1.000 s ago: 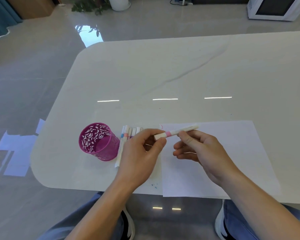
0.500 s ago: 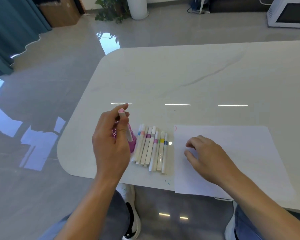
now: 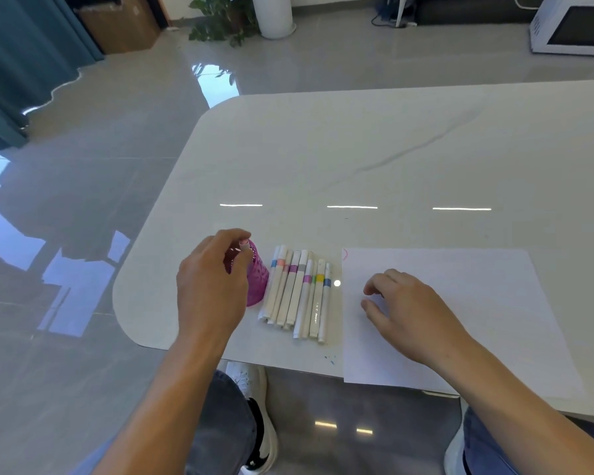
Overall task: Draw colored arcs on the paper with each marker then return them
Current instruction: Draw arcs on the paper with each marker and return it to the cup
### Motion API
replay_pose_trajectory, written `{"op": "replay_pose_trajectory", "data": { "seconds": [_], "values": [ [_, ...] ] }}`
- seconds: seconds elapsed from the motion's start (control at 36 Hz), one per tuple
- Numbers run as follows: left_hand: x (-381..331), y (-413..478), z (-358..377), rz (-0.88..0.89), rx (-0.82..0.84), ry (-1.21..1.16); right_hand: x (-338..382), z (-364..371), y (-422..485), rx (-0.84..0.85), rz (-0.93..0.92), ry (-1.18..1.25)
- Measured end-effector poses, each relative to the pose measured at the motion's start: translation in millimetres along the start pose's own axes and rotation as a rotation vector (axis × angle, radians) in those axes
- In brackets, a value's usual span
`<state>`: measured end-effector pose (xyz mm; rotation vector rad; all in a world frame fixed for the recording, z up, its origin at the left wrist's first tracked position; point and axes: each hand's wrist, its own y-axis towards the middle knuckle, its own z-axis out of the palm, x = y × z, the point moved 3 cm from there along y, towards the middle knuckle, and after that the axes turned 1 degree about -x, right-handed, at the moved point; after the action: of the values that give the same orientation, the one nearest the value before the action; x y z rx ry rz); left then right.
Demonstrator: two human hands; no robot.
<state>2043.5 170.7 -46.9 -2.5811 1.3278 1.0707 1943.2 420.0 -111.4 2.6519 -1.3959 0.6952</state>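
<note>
The left hand [image 3: 213,286] keeps its grip pinched on the pink marker [image 3: 244,245]. Only the marker's pink end peeks out above the fingers, right at the mouth of the magenta mesh cup [image 3: 258,279] at the near-left of the surface [image 3: 357,149]. That marker looks light: a slim, stiff plastic barrel, smooth and probably a touch slippery. A pinch at mid-barrel, near the colour band, should serve best, and nothing here seems fragile. Just right of the cup lie the other markers [image 3: 297,293], side by side in a tidy row, white bodies banded in blue, orange, purple, grey, pink and yellow. Further right the paper [image 3: 477,303] lies flat, thin and floppy by the look of it, with one small pink arc [image 3: 345,254] at its far-left corner. The right hand [image 3: 408,310] rests on it, fingers loosely curled, holding nothing.
</note>
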Motion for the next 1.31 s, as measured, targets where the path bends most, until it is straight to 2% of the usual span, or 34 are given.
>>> {"op": "replay_pose_trajectory", "data": {
  "seconds": [0.42, 0.61, 0.69, 0.83, 0.89, 1.14, 1.31],
  "values": [
    [-10.1, -1.5, 6.6, -0.022, 0.023, 0.015, 0.9, -1.4, -0.2, 0.015, 0.001, 0.008],
    [-28.9, -4.8, 3.1, 0.164, -0.083, 0.001, -2.2, -6.2, 0.0, -0.011, 0.014, 0.046],
    [-38.6, -11.6, 12.8, 0.216, 0.016, -0.044, -3.5, -6.5, 0.1, -0.015, 0.018, 0.043],
    [-46.3, -30.8, 49.6, 0.161, 0.349, 0.017, -3.9, -5.9, -0.3, -0.006, 0.021, 0.036],
    [-45.6, -37.6, 65.1, 0.158, 0.428, 0.078, -4.0, -6.3, -0.2, -0.003, 0.020, 0.030],
    [-44.6, -41.9, 104.7, 0.091, 0.473, 0.273, -7.1, -9.0, -1.7, 0.013, 0.036, 0.022],
    [-49.3, -43.6, 113.3, 0.131, 0.460, 0.404, -8.6, -10.1, -2.1, 0.026, 0.041, 0.013]
  ]
}}
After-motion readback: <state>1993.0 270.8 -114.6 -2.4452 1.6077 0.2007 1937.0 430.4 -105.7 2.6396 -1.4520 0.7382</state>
